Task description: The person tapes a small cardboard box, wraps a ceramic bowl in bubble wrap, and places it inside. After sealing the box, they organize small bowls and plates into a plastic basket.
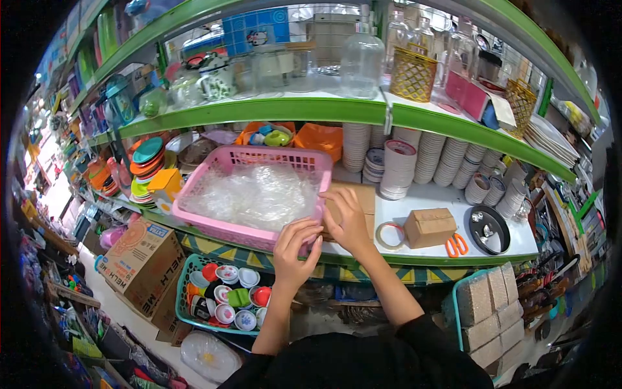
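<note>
A pink plastic basket (214, 228) stands on the white shelf with crumpled clear plastic (256, 194) inside it. My left hand (297, 249) is at the basket's front right corner, its fingers slightly bent and apart. Just to the right, my right hand (345, 219) is beside the basket's right side, fingers spread over a flat brown cardboard piece (366, 201). Nothing can be made out between the fingers of either hand.
Right of my hands are a tape roll (391, 235), a small brown box (430, 227), orange-handled scissors (456, 245) and a black pan (489, 229). Stacked bowls (397, 168) stand behind. Below are a teal basket of lids (188, 319) and a large carton (139, 259).
</note>
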`<state>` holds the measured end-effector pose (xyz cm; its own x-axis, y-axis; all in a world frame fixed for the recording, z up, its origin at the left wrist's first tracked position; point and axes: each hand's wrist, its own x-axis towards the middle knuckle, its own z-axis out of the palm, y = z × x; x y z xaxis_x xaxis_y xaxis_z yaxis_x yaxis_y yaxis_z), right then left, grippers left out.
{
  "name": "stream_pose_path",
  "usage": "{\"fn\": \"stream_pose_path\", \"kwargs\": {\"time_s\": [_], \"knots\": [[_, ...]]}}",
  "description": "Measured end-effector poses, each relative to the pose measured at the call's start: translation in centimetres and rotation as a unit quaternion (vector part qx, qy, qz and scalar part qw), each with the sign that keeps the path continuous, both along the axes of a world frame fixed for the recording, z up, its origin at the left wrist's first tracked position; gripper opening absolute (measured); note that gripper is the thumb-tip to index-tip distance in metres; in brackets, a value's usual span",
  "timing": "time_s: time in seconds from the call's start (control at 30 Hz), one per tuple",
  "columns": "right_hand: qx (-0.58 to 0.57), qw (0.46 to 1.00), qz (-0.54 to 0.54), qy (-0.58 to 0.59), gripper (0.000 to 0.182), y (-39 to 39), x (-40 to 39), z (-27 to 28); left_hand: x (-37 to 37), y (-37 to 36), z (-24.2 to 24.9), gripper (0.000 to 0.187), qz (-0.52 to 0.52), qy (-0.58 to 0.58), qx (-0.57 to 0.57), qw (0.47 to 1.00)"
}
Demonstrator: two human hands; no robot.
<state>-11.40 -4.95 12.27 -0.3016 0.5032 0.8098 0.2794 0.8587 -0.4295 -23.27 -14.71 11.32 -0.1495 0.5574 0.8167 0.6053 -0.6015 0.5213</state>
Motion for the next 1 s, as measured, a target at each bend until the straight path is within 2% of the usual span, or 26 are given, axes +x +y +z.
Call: {"fn": "stream_pose_path", "kwargs": {"time_s": [0.07,0.17,0.2,0.27,0.3,0.33,0.4,0.43,0.47,0.53,0.6,0.63,0.67,0.73,0.77,0.83,0.87,0.93,0.97,1.0], "knots": [[0.009,1.000,0.021,-0.021,0.024,0.7,-2.4,0.3,-2.3,-0.5,-0.2,0.018,0.056,0.048,0.011,0.997],[0.013,0.982,0.112,-0.152,0.030,1.9,-5.4,0.5,-5.0,-1.4,-0.1,0.019,0.098,0.067,-0.017,0.993],[0.014,0.981,0.115,-0.153,0.030,2.2,-6.5,0.5,-5.9,-1.4,-0.3,0.020,0.122,0.077,-0.029,0.989],[-0.059,0.947,0.171,-0.264,0.038,3.0,-8.7,0.1,-7.9,-1.0,-1.0,0.019,0.142,0.083,-0.039,0.986],[-0.072,0.929,0.195,-0.306,0.050,3.8,-9.8,-0.3,-8.9,-0.7,-1.3,0.018,0.143,0.091,-0.049,0.984],[-0.069,0.928,0.198,-0.307,0.050,4.1,-10.6,-0.4,-9.8,-0.4,-1.4,0.018,0.144,0.100,-0.058,0.983],[-0.045,0.906,0.181,-0.379,0.064,4.8,-11.9,-1.1,-11.4,0.2,-1.2,0.018,0.150,0.091,-0.058,0.983],[-0.040,0.904,0.161,-0.394,0.074,5.5,-12.6,-1.9,-12.3,0.5,-0.9,0.018,0.144,0.072,-0.100,0.982],[-0.038,0.904,0.163,-0.394,0.074,6.4,-12.9,-2.6,-13.1,0.8,-0.6,0.018,0.137,0.054,-0.141,0.979],[-0.125,0.811,0.099,-0.562,0.073,7.4,-13.3,-3.0,-14.8,1.6,-0.2,0.021,0.165,0.093,-0.122,0.974],[-0.127,0.800,0.089,-0.580,0.069,8.2,-13.2,-3.8,-16.4,2.6,0.4,0.022,0.132,0.112,-0.286,0.943],[-0.129,0.788,0.080,-0.597,0.065,8.2,-13.1,-3.8,-17.5,3.8,-0.1,0.023,0.135,0.146,-0.239,0.950],[-0.130,0.789,0.078,-0.596,0.065,8.2,-13.1,-3.7,-18.5,5.1,-0.5,0.023,0.133,0.147,-0.239,0.951],[-0.151,0.748,0.076,-0.642,0.059,8.3,-13.2,-3.2,-20.0,7.1,-0.7,0.023,0.154,0.175,-0.336,0.912],[-0.152,0.748,0.074,-0.642,0.059,8.3,-13.3,-3.2,-20.3,7.6,-0.7,0.023,0.153,0.176,-0.336,0.913],[-0.132,0.736,0.079,-0.659,0.050,8.6,-13.4,-3.5,-20.7,8.4,-0.6,0.028,0.177,0.383,-0.380,0.823],[-0.131,0.736,0.076,-0.659,0.050,8.8,-13.2,-3.6,-20.8,8.9,-1.1,0.028,0.176,0.383,-0.378,0.824],[-0.145,0.756,0.083,-0.632,0.044,7.9,-12.8,-2.9,-20.9,9.7,-1.6,0.032,0.089,0.340,-0.416,0.839],[-0.146,0.757,0.081,-0.632,0.044,7.7,-12.8,-2.7,-21.1,10.1,-1.8,0.032,0.087,0.341,-0.414,0.839],[-0.148,0.763,0.082,-0.624,0.043,7.8,-12.7,-2.9,-21.0,10.1,-1.4,0.034,0.052,0.351,-0.456,0.816]]}}
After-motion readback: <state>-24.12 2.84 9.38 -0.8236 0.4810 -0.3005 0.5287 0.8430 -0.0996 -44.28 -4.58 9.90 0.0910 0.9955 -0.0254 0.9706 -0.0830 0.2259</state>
